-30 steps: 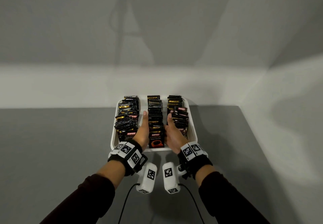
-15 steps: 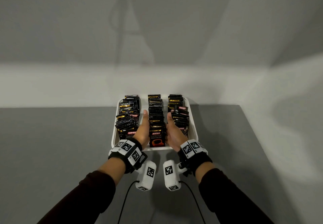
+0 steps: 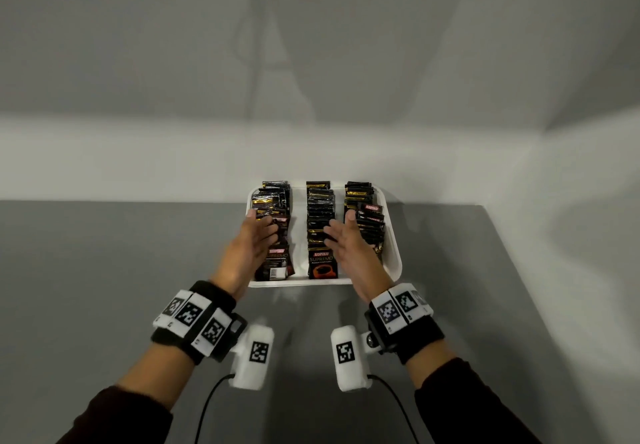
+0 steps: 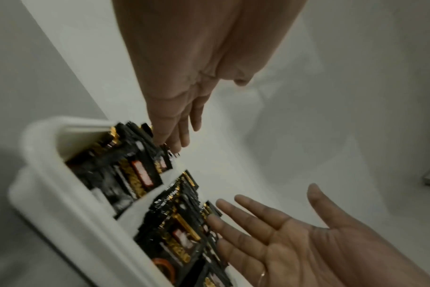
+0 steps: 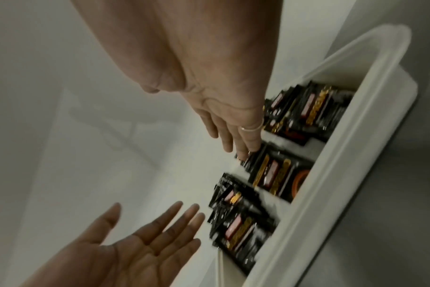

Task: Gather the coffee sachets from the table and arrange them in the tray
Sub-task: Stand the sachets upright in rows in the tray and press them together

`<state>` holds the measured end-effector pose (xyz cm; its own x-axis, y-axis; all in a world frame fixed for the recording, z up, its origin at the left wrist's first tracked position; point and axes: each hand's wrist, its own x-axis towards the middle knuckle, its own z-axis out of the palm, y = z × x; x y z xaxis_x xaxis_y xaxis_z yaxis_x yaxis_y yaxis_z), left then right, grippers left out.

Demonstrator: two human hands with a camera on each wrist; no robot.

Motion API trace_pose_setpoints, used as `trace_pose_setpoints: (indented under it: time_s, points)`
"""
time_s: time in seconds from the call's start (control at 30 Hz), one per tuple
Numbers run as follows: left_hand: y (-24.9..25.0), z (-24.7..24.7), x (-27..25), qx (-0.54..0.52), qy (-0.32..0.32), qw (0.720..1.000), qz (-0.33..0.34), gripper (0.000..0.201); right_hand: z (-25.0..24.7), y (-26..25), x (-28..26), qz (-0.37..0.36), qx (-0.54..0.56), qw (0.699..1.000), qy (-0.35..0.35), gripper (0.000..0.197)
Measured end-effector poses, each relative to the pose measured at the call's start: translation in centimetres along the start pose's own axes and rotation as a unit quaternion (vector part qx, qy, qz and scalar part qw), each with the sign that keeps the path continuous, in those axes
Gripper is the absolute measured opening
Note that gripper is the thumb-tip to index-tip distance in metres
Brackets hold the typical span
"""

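Note:
A white tray (image 3: pixel 394 263) holds three rows of black coffee sachets standing on edge: a left row (image 3: pixel 273 197), a middle row (image 3: pixel 320 208) and a right row (image 3: pixel 367 215). My left hand (image 3: pixel 261 223) hovers over the left row with straight fingers and its palm turned inward. My right hand (image 3: pixel 339 225) hovers between the middle and right rows, held the same way. Neither hand holds anything. In the left wrist view my left hand (image 4: pixel 182 116) points down at the sachets (image 4: pixel 140 170). The right wrist view shows my right fingertips (image 5: pixel 246 147) just above the sachets (image 5: pixel 277 174).
The tray sits at the far edge of a grey table (image 3: pixel 104 287), against a white wall (image 3: pixel 311 97). A second wall bounds the table on the right. Cables run from the wrist cameras toward me.
Both hands were pressed against the sides of the middle row. They have lifted off it and spread apart, the fingers now straight and free.

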<state>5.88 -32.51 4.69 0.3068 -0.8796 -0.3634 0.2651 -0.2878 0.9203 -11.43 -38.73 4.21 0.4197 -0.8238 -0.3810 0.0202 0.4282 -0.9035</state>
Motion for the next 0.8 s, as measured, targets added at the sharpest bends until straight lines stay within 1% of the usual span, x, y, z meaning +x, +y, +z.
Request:
trace_pose_setpoints:
  time_s: [0.03,0.1,0.2,0.27,0.33,0.4,0.47,0.57,0.63,0.67,0.7,0.73,0.8]
  points:
    - [-0.2,-0.8,-0.3,-0.003,0.023,1.0,-0.004,0.052,0.9,0.3,-0.2,0.009,-0.005,1.0,-0.013,0.071]
    - [-0.7,-1.7,-1.0,-0.004,0.046,0.999,-0.014,0.049,2.4,1.2,-0.5,0.029,-0.013,0.999,-0.044,0.073]
    - [-1.7,-2.1,-1.5,0.002,0.048,0.998,-0.032,0.038,4.1,2.4,-0.4,0.013,-0.016,0.996,-0.092,0.073]
    - [-2.1,-2.2,-1.6,-0.011,0.039,0.998,-0.05,0.036,4.9,2.7,-0.1,0.006,-0.007,0.994,-0.11,0.073]
    - [-2.4,-2.2,-1.2,-0.021,0.013,0.998,-0.061,0.042,5.4,3.2,0.7,0.006,-0.009,0.994,-0.108,0.076]
    - [-2.1,-1.8,-0.9,-0.029,-0.001,0.997,-0.065,0.047,5.7,3.6,1.6,0.02,-0.015,0.996,-0.091,0.076]
    - [-1.8,-1.5,-0.4,-0.039,-0.007,0.996,-0.075,0.049,5.9,3.8,2.2,0.027,-0.01,0.996,-0.088,0.073]
    - [-1.7,-1.1,0.1,-0.035,-0.024,0.996,-0.073,0.048,6.0,3.7,2.6,0.035,-0.011,0.995,-0.096,0.061]
    - [-1.8,-1.2,0.3,-0.029,-0.023,0.997,-0.072,0.048,6.0,3.5,2.5,0.04,-0.024,0.995,-0.09,0.057]
    - [-1.8,-1.3,0.4,-0.026,-0.023,0.997,-0.072,0.049,6.0,3.3,2.4,0.034,-0.063,0.995,-0.076,0.055]
    - [-1.7,-1.5,0.4,-0.024,-0.027,0.997,-0.073,0.049,6.0,3.0,2.3,0.021,-0.127,0.99,-0.062,0.05]
    - [-1.5,-1.6,0.3,-0.026,-0.031,0.996,-0.076,0.051,6.0,2.8,2.2,-0.003,-0.208,0.977,-0.038,0.044]
    - [-1.3,-1.9,0.2,-0.022,-0.037,0.995,-0.085,0.056,5.9,2.4,2.3,-0.068,-0.337,0.939,0.022,0.035]
